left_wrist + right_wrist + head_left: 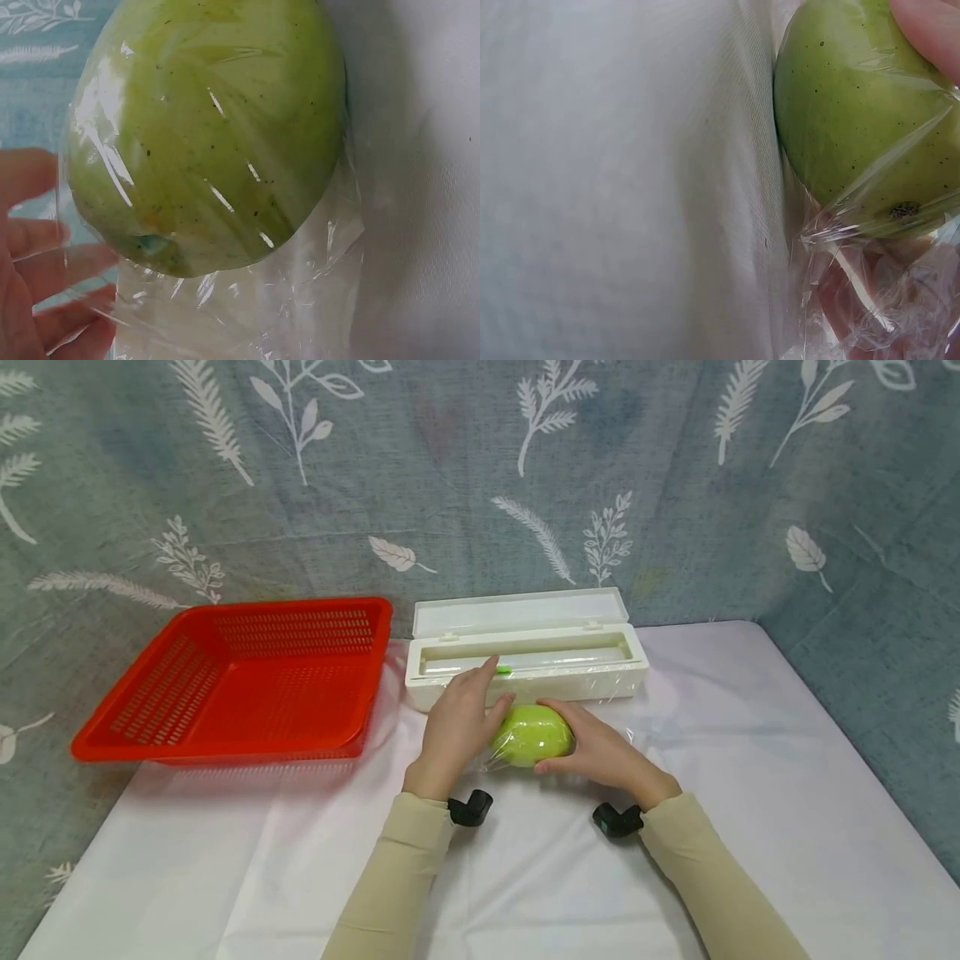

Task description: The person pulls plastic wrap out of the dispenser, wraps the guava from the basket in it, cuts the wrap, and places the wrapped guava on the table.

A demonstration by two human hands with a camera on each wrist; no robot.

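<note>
A smooth oval green mango (pixel 531 737) lies on the white cloth, covered by clear plastic wrap (pixel 202 319). My right hand (pixel 596 747) grips its right end between thumb and fingers. On the left side, my left hand (pixel 461 722) is beside the mango with extended fingers and its thumb close to the fruit. In the left wrist view those fingers (pixel 71 315) are at the film's edge. Loose, crumpled wrap bunches at the mango's end in the right wrist view. Just behind stands a white wrap dispenser (pixel 562 687), lid raised, with a green slider (pixel 503 670).
A red slotted plastic basket (pixel 225 752) stands left of the dispenser. White cloth covers the table (pixel 262 877). A grey-blue leaf-patterned curtain (pixel 450 527) hangs behind and at the sides, close to the dispenser's lid (pixel 525 612).
</note>
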